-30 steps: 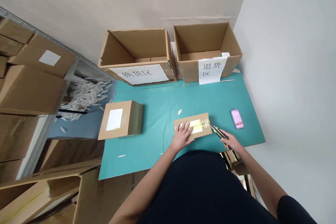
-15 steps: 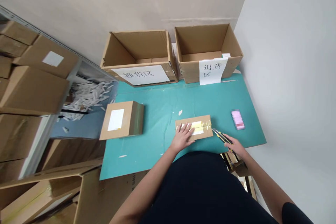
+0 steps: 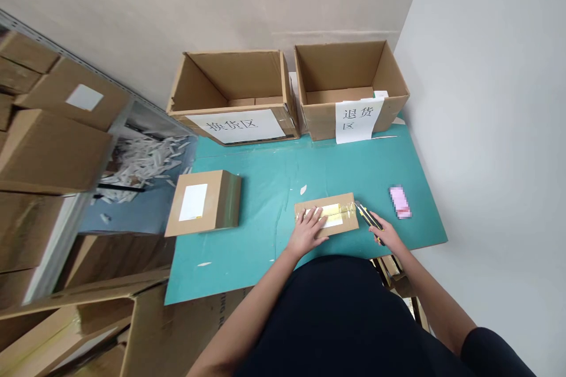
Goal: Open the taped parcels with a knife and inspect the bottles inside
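Note:
A small cardboard box [image 3: 349, 203] with a white label and yellowish tape lies on the green tabletop [image 3: 260, 188] near my body. My left hand [image 3: 308, 231] rests flat on its left part, fingers spread, covering some of the label. In my right hand [image 3: 386, 234] is a yellow-and-black utility knife [image 3: 368, 215], gripped by the handle. Its blade end points up and left, at the box's right end by the tape; whether it touches the cardboard I cannot tell.
Two open cartons with paper signs, one left [image 3: 234, 79] and one right [image 3: 349, 70], stand along the back. A larger closed box [image 3: 212, 203] sits at the left edge. A pink blurred item [image 3: 400, 202] lies to the right. Shelved boxes [image 3: 48, 153] fill the left side.
My right hand has moved up and slightly left with the utility knife, bringing the blade end farther up along the box's right end. My left hand stays on the box.

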Motion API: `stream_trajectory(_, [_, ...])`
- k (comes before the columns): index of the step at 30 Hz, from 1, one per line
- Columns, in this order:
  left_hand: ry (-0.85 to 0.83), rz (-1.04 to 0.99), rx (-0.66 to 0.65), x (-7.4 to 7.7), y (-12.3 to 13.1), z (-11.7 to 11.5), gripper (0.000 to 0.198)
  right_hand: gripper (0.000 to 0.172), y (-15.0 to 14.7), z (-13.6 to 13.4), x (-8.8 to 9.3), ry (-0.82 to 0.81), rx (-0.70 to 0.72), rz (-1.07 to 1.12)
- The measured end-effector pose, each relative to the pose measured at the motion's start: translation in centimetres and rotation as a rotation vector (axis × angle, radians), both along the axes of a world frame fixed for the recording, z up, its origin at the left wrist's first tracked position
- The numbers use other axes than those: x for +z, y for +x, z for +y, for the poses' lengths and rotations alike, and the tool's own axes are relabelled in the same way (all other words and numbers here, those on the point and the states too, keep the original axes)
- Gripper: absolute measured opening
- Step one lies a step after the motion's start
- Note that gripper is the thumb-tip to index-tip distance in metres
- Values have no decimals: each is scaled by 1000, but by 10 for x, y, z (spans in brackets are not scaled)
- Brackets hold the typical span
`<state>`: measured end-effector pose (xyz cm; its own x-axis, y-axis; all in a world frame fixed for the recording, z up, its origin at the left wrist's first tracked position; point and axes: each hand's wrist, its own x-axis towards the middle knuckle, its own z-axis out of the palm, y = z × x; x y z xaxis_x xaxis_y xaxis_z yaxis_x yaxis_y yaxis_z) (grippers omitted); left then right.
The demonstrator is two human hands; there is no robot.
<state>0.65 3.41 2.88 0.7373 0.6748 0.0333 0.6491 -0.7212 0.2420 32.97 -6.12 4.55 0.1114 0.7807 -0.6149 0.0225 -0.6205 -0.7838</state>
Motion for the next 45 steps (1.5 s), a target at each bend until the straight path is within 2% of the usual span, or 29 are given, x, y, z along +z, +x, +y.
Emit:
stream_trajectory(8, [-19,-1,2,0,1,-1,68,84,-1,-6,4,-25,13,-31])
stream_trajectory(21, [-33,33,1,1,3,-1,64,86,3,-14,4,-35,63,41])
stream_trajectory(32, [-40,0,4,-2,3,0,65,83,-8,-29,13,-77,63,57])
stream_trajectory(39, [-31,-23,0,0,2,0,66,79,5,-18,22,-103,118,3])
stream_trajectory(45, [-34,-35,-21,-1,1,0,68,78,11,-24,29,-114,152,4])
